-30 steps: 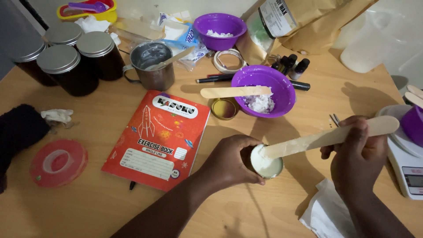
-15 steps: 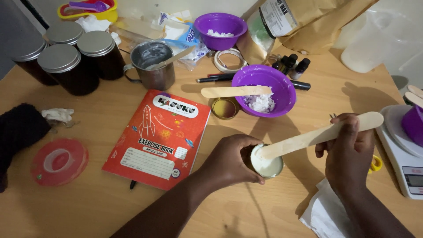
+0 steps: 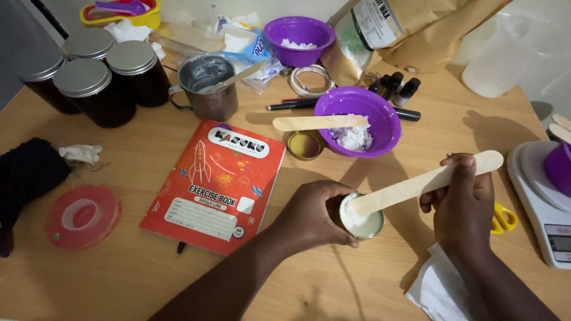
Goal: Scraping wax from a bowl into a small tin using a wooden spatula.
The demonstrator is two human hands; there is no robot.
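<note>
- Left hand [image 3: 313, 215] wraps around the small round tin of pale cream [image 3: 361, 217], fingers curled on its rim, low on the wooden table [image 3: 119, 279].
- Right hand [image 3: 461, 208] closes in a grip on the broad wooden stirring stick [image 3: 416, 185]; the stick's far end dips into the cream.
- Count the sticks: one in hand, a second flat wooden stick [image 3: 318, 122] lying across the big purple plastic bowl [image 3: 357, 122] of white flakes.
- Two purple bowls in all: the smaller purple bowl [image 3: 299, 35] sits further back.
- Three dark glass jars with silver lids [image 3: 95, 74] cluster at far left.
- One steel mug [image 3: 206, 86] beside them, a stirrer inside.
- One red exercise book [image 3: 217, 184] left of the tin, just beside the left hand.
- One white kitchen scale [image 3: 544, 199] at the right edge.
- One white tissue [image 3: 440, 288] under the right wrist.
</note>
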